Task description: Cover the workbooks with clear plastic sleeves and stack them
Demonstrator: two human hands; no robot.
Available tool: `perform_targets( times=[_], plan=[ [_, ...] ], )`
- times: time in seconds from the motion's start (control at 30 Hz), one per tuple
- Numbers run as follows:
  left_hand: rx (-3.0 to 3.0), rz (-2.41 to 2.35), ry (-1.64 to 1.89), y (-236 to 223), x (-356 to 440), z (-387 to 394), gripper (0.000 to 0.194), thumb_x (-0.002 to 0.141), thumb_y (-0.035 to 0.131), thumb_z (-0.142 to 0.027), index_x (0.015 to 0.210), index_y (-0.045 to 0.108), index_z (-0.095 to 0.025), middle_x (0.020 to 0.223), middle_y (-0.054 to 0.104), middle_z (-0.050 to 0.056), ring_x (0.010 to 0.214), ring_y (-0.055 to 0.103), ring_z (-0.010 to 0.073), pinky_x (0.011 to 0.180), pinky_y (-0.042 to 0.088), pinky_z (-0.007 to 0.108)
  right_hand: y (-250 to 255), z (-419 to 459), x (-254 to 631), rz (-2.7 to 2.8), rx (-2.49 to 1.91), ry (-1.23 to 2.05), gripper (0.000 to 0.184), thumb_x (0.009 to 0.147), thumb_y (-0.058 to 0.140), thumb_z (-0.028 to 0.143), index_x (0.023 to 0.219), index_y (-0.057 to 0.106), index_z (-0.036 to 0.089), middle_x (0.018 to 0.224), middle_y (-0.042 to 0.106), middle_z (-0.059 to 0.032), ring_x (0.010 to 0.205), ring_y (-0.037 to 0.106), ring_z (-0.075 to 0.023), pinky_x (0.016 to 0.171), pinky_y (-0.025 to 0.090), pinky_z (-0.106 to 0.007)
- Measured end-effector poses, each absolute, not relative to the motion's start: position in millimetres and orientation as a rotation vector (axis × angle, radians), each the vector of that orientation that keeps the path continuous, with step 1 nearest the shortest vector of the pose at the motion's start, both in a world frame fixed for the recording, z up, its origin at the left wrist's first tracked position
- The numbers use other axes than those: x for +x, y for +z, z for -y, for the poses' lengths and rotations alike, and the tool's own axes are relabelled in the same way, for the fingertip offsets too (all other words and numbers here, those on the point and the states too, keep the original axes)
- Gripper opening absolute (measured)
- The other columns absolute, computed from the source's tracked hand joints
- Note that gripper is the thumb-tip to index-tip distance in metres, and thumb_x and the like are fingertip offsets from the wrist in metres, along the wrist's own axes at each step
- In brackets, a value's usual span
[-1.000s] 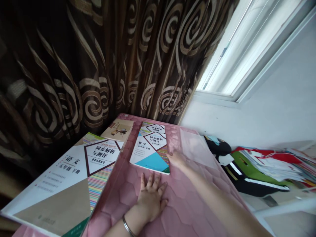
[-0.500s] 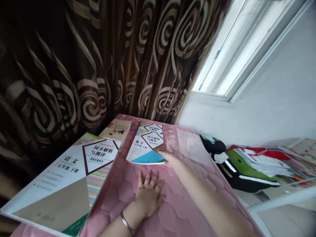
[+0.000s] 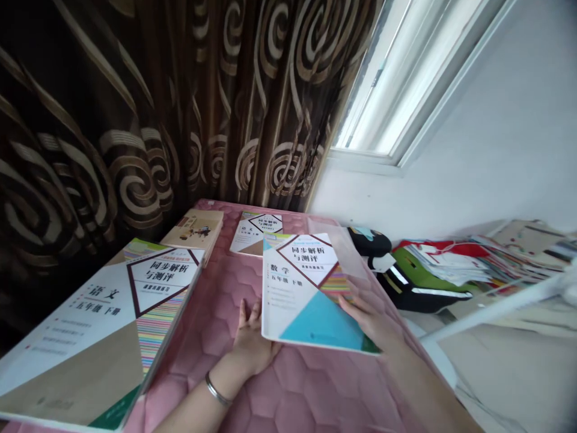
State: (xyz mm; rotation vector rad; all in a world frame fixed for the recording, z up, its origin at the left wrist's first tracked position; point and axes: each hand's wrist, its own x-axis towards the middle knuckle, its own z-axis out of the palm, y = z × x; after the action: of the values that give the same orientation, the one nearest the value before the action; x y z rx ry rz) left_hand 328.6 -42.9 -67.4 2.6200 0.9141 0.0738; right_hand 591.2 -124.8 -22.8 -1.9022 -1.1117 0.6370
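Note:
A white workbook with a blue lower corner is raised a little above the pink quilted surface. My right hand is closed on its right edge, thumb hidden from view. My left hand, with a silver bangle on the wrist, rests flat on the padding, fingers spread; the workbook covers some of them. Farther back lies a similar workbook with a brown corner. To the left is a big white and brown workbook, on top of others or thick itself, I cannot tell.
A tan-covered book lies at the back left by the dark patterned curtain. A translucent sheet is at the right edge of the pink surface. Beyond it are a black and green bag and piled papers.
My right hand has lifted the blue-cornered workbook off the one behind it and brought it nearer and to the right. My left hand stays flat. The view has shifted slightly.

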Motion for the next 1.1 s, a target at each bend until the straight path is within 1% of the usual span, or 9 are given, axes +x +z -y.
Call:
perform_targets(
  times=[0.1,0.2,0.37,0.47,0.6,0.67,0.77,0.9,1.1],
  plan=[
    [2.664,-0.931,0.016,-70.1,329.9,40.5,0.058,0.093,0.034,-0.039,0.149,0.024,-0.032,0.157,0.023,0.007,0.146,0.002,0.0337,0.110,-0.005,0.068,-35.8,168.1,598.1,1.044,-1.960,0.763,0.039,0.079,0.053,0.054,0.103,0.071,0.029,0.105,0.073,-0.0054,0.104,0.065,-0.0310,0.081,0.055,-0.040],
    [2.702,-0.943,0.043,-74.8,329.7,39.2,0.054,0.093,0.036,-0.038,0.146,0.032,-0.032,0.158,0.020,0.005,0.146,0.003,0.0313,0.111,-0.004,0.066,-44.8,186.9,599.3,0.972,-2.075,0.789,0.029,0.075,0.059,0.047,0.098,0.072,0.033,0.098,0.074,-0.0035,0.098,0.066,-0.0310,0.078,0.055,-0.038],
    [2.682,-0.937,0.078,-72.9,329.6,40.0,0.052,0.092,0.037,-0.039,0.143,0.039,-0.030,0.158,0.020,0.003,0.146,0.006,0.0297,0.113,-0.003,0.064,-42.8,173.4,610.1,1.133,-2.079,0.933,0.038,0.080,0.053,0.051,0.102,0.069,0.025,0.102,0.073,-0.0050,0.093,0.068,-0.0261,0.078,0.053,-0.034],
    [2.620,-1.011,0.146,-65.5,331.5,39.8,0.054,0.091,0.036,-0.030,0.144,0.037,-0.024,0.157,0.024,0.006,0.146,0.014,0.0270,0.115,0.001,0.062,-47.8,154.5,617.3,1.201,-2.187,0.744,0.040,0.085,0.045,0.051,0.102,0.066,0.022,0.105,0.072,-0.0079,0.096,0.067,-0.0245,0.078,0.051,-0.033],
    [2.546,-0.994,0.303,-56.0,333.0,38.0,0.053,0.090,0.031,-0.017,0.142,0.039,-0.017,0.148,0.042,0.010,0.141,0.030,0.0200,0.119,0.011,0.053,-68.2,140.3,618.9,1.091,-2.501,0.473,0.032,0.088,0.043,0.043,0.093,0.062,0.018,0.094,0.072,-0.0115,0.084,0.069,-0.0253,0.064,0.048,-0.031],
    [2.497,-0.888,0.368,-54.5,333.1,38.0,0.049,0.093,0.033,-0.023,0.140,0.042,-0.018,0.146,0.046,0.010,0.138,0.036,0.0187,0.118,0.023,0.045,-75.9,141.3,618.9,1.076,-2.552,0.422,0.027,0.089,0.044,0.041,0.090,0.059,0.019,0.092,0.072,-0.0106,0.085,0.069,-0.0248,0.063,0.046,-0.029],
    [2.443,-0.794,0.349,-56.8,333.3,39.4,0.052,0.093,0.041,-0.039,0.140,0.042,-0.017,0.149,0.040,0.012,0.137,0.038,0.0216,0.113,0.035,0.039,-76.2,149.5,619.9,1.121,-2.528,0.432,0.023,0.089,0.045,0.039,0.082,0.057,0.020,0.086,0.071,-0.0077,0.085,0.068,-0.0230,0.063,0.044,-0.028],
    [2.472,-0.801,0.204,-61.2,334.5,40.6,0.066,0.090,0.049,-0.048,0.145,0.033,-0.016,0.155,0.027,0.013,0.142,0.027,0.0250,0.115,0.030,0.041,-64.4,160.5,621.0,1.135,-2.485,0.462,0.022,0.087,0.048,0.037,0.072,0.054,0.021,0.075,0.067,-0.0041,0.075,0.065,-0.0196,0.060,0.041,-0.026],
    [2.573,-0.755,0.094,-61.9,337.3,38.5,0.068,0.093,0.039,-0.054,0.148,0.026,-0.017,0.157,0.021,0.012,0.145,0.019,0.0222,0.118,0.019,0.042,-55.7,166.2,623.5,1.176,-2.466,0.413,0.029,0.082,0.052,0.037,0.057,0.048,0.022,0.060,0.057,0.0006,0.059,0.055,-0.0152,0.053,0.033,-0.025]
  ],
)
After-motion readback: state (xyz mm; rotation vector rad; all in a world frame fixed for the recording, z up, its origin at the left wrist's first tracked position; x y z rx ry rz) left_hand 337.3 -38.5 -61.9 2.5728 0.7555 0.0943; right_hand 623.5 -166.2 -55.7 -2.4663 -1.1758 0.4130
